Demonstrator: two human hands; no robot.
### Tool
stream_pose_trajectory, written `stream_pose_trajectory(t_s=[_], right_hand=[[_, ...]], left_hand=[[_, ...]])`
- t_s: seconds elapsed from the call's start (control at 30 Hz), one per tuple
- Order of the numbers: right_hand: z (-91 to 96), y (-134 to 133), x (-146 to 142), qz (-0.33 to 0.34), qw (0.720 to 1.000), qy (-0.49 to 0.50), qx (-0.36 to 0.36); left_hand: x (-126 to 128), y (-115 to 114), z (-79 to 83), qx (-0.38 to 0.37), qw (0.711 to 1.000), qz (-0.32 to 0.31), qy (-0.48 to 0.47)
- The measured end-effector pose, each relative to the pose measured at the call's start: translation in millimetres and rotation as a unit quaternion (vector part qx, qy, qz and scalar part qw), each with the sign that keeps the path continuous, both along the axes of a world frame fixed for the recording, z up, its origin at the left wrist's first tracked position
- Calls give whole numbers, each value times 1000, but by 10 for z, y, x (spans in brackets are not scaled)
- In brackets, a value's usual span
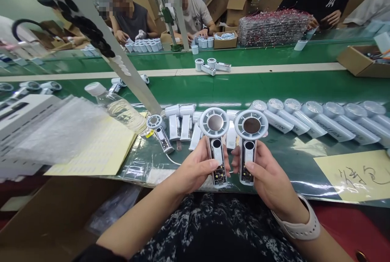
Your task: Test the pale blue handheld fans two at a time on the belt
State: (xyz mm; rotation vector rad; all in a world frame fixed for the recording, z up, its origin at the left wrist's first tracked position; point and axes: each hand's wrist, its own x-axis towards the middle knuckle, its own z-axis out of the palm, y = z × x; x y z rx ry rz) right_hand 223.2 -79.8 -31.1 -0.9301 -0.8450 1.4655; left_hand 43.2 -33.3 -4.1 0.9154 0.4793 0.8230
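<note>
My left hand (196, 169) is closed around a white handheld fan (214, 122), its thumb resting on the handle front below a round black spot. A matching handheld fan (251, 125) is gripped in my right hand (270, 174), thumb likewise on the handle. Both fans stand upright side by side, round heads up, with circuit boards showing through the lower handles. Behind them, partly hidden, lie several more white fans (186, 122) on the green bench. Left of my left hand, another fan (164, 140) with its board visible lies near a white cable (173, 160).
A row of fans (313, 122) lies at right, above a yellow handwritten sheet (353, 174). A water bottle (118, 109), plastic bags (67, 132) and a slanted post (122, 57) are at left. Across the conveyor (258, 85), co-workers sit among boxes and a wire bundle (274, 28).
</note>
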Motion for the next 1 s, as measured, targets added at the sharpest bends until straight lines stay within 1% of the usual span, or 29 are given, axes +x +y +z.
stream_pose_trajectory(t_s=[0.07, 0.17, 0.33, 0.47, 0.57, 0.6, 0.67, 0.73, 0.87, 1.0], right_hand=[[22, 1, -24, -11, 1000, 19, -12], [38, -9, -35, -16, 1000, 18, -15], [25, -38, -1, 12, 1000, 28, 3], [13, -46, 3, 9, 999, 37, 0], [-5, -42, -12, -9, 999, 30, -24], [-11, -42, -15, -9, 999, 26, -35], [-21, -48, -17, 6, 998, 25, -50], [-24, -57, -10, 22, 998, 27, -50], [-8, -53, 22, 8, 998, 15, -53], [14, -16, 47, 11, 998, 34, -50]], left_hand=[[-1, -3, -2, -2, 1000, 9, 4], [0, -7, -28, 13, 999, 30, 15], [2, -11, -65, 38, 999, 21, 20], [34, 21, -93, 12, 998, 54, 15], [60, 37, -128, -16, 995, 95, 25], [63, 36, -138, -23, 994, 100, 27], [59, 23, -149, -31, 996, 87, 19], [48, 5, -147, -24, 998, 64, 6], [43, -16, -125, 2, 999, 53, 8], [62, -26, -121, -14, 999, 44, 22]])
